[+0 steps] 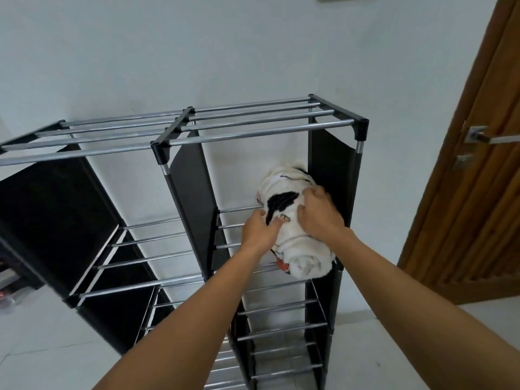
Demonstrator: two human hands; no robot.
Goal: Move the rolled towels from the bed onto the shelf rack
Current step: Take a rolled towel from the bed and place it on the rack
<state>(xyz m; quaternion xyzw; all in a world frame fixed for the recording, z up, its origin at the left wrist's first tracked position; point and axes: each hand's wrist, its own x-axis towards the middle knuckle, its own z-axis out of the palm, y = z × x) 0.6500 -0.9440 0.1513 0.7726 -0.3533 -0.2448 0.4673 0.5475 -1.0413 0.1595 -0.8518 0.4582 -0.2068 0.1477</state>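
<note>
A rolled white towel (298,243) with black and red print lies on the metal bars of the second tier in the right column of the shelf rack (174,142), against the right black fabric side. My left hand (260,229) grips its left side. My right hand (319,213) presses on its top right. The bed is out of view.
The rack has black fabric dividers (194,204) and chrome bar shelves, standing against a white wall on a pale tiled floor. A wooden door (478,175) with a metal handle (478,135) is at the right. A clear plastic container (11,299) sits low at the far left.
</note>
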